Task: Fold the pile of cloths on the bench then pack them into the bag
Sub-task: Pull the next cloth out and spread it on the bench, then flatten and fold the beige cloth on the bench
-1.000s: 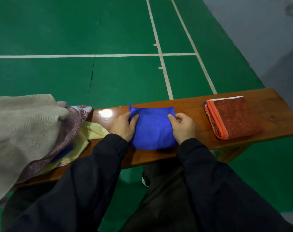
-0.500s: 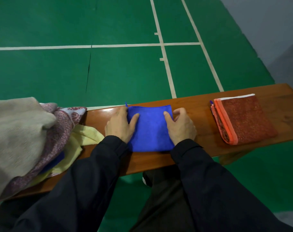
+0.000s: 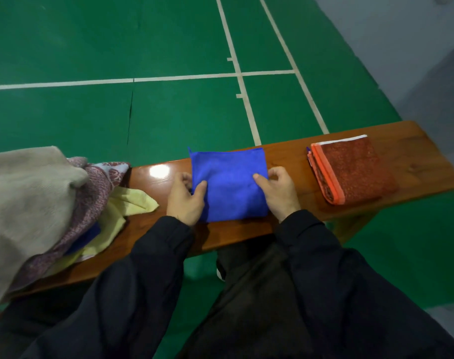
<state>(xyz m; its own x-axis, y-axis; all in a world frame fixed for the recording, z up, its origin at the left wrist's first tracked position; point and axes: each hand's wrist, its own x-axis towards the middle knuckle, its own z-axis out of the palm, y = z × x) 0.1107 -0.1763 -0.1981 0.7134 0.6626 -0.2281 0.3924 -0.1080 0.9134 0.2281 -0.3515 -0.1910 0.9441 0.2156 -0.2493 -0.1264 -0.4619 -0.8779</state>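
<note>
Both hands now sit lower on the blue cloth's side edges than half a second ago, thumbs laid on top. Left hand (image 3: 185,200) pinches the left edge of the folded blue cloth (image 3: 229,187), fingers curled under it; right hand (image 3: 281,194) pinches the right edge likewise. That cloth lies mid-bench (image 3: 285,229), reaching the far edge. At the bench's left end, the unfolded pile (image 3: 39,203) is heaped; near the right end lies a folded rust-and-orange towel (image 3: 352,168).
</note>
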